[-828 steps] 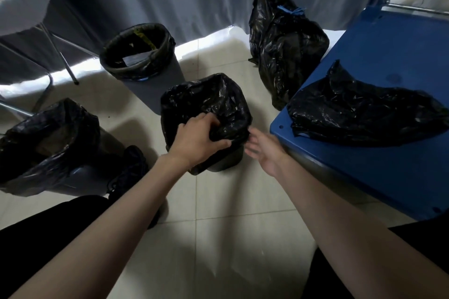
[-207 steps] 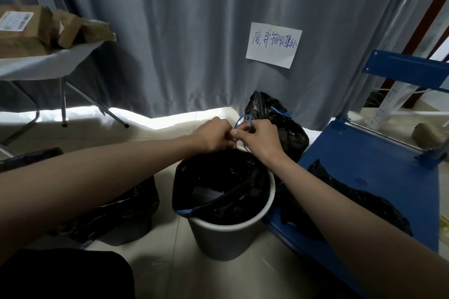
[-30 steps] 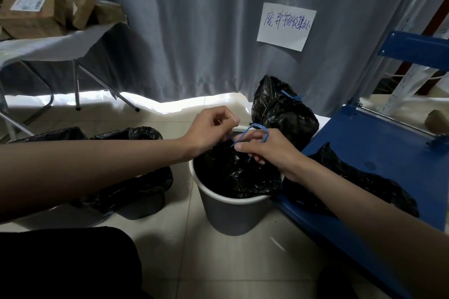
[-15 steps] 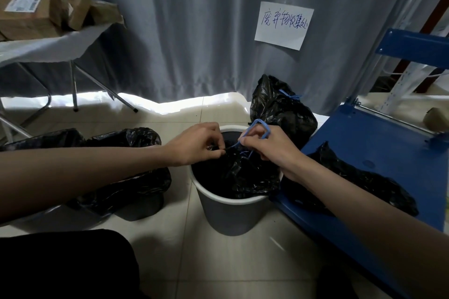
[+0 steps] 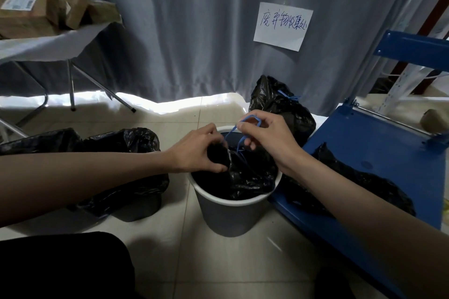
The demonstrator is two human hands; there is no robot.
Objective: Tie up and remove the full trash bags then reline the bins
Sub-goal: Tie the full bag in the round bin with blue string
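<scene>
Both forearms reach forward, converging. The left hand (image 5: 199, 150) grips gathered black plastic bag (image 5: 245, 172); the right hand (image 5: 264, 137) (fingers curled) pinches a thin blue drawstring loop (image 5: 250, 118).

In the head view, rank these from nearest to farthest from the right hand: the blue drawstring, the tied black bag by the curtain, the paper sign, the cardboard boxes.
From the right hand:
1. Blue drawstring, pinched in its fingers.
2. Tied black bag, just behind it.
3. Paper sign, above on the curtain.
4. Cardboard boxes, far left on the table.

Two hands (image 5: 194, 153) (image 5: 264, 136); three bins (image 5: 228, 211) (image 5: 138, 206) (image 5: 36, 138); one tied bag (image 5: 279, 109); one paper sign (image 5: 283, 25).
</scene>
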